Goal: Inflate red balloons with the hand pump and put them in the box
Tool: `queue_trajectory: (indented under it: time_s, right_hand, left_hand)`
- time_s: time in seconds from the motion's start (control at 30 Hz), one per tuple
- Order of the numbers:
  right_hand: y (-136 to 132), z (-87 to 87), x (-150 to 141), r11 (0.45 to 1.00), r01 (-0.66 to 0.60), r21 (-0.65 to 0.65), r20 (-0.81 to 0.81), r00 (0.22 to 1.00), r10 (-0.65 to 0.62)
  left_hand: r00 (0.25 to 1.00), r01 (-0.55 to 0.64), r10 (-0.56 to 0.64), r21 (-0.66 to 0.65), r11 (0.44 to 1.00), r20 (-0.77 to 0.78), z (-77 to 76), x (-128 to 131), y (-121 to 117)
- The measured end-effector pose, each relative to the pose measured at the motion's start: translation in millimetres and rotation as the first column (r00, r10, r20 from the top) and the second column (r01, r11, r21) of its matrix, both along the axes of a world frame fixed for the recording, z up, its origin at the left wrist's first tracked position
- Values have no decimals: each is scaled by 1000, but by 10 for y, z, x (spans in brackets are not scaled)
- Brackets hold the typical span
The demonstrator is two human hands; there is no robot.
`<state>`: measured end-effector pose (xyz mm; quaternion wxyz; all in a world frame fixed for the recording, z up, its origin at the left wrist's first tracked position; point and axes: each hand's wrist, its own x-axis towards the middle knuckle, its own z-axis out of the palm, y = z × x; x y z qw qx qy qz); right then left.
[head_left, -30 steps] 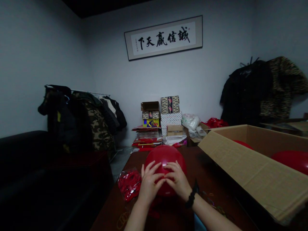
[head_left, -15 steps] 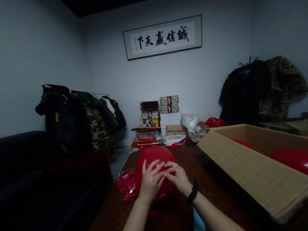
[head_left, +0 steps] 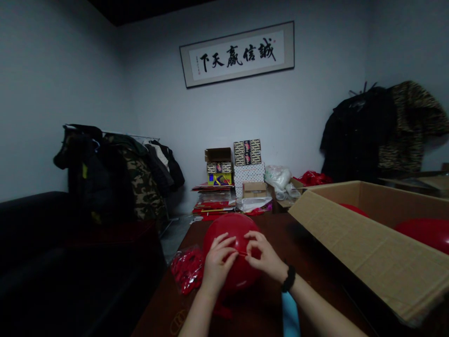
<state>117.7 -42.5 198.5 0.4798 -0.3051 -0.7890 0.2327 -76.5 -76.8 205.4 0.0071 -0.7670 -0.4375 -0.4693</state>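
A round, inflated red balloon (head_left: 231, 229) rests over the brown table in front of me. My left hand (head_left: 218, 263) is at its near left side, thumb and fingertips pinched together. From the right, my right hand (head_left: 265, 256) pinches with thumb and index finger, the other fingers curled above. A short, thin red stretch, which looks like the balloon's neck, spans the gap between both pinches. A black band circles my right wrist. Left of the balloon lies a clear plastic bag of red pieces (head_left: 187, 269).
An open cardboard box (head_left: 365, 248) with red balloons inside stands at the right. A light blue strip (head_left: 290, 313) lies below my right wrist. Stacked boxes (head_left: 248, 175) stand beyond the table (head_left: 277, 234). A black sofa (head_left: 35, 224) is at the left.
My hands have drawn slightly apart, the right one moving right, and a thin red stretch now shows between them. The balloon has shifted a little to the right.
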Motion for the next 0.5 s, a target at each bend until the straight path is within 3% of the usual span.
queue_trajectory:
  time_s: [0.1,0.33,0.5]
  right_hand:
    - [-1,46,57,989,88,118,35,995,-93]
    - [-4,-14,74,917,238,321,18,966,-257]
    - [38,124,112,868,305,392,-37,948,-316]
  left_hand:
    - [1000,-11,11,-19,1000,12,5,1,3]
    - [986,-71,73,15,997,-153,53,155,-53]
    - [973,-76,84,47,996,-213,161,234,-86]
